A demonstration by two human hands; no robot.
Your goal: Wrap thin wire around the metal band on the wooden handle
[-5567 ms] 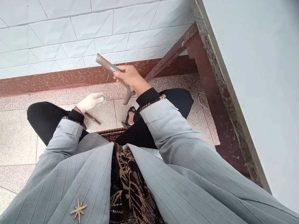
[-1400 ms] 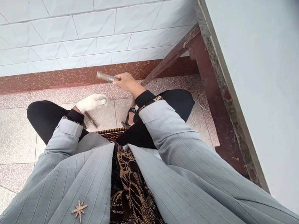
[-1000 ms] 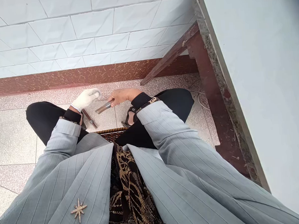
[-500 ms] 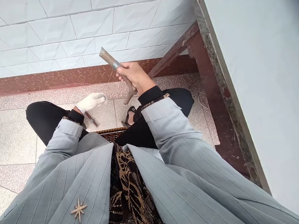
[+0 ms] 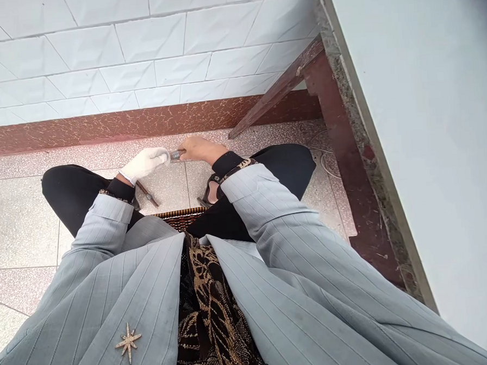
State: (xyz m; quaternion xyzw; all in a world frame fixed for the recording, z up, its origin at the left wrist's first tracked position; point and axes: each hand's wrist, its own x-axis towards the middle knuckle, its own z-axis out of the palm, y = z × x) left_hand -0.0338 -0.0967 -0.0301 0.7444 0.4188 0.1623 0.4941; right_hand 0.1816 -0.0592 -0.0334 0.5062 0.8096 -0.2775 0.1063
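Right hand [image 5: 201, 149] grips a wire-bound stick [image 5: 175, 154]; gloved left hand [image 5: 142, 165] is at its end, whether pinching I cannot tell; beyond lies the wall-side edge of the floor [image 5: 83, 160]

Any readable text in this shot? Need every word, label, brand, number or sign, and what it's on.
Readable text: none.
Dark shoe: small round mark on it, too small to tell if it carries lettering.
Wire-wrapped stick in the right hand: no lettering visible on the part showing.
Rod on the floor: none visible.
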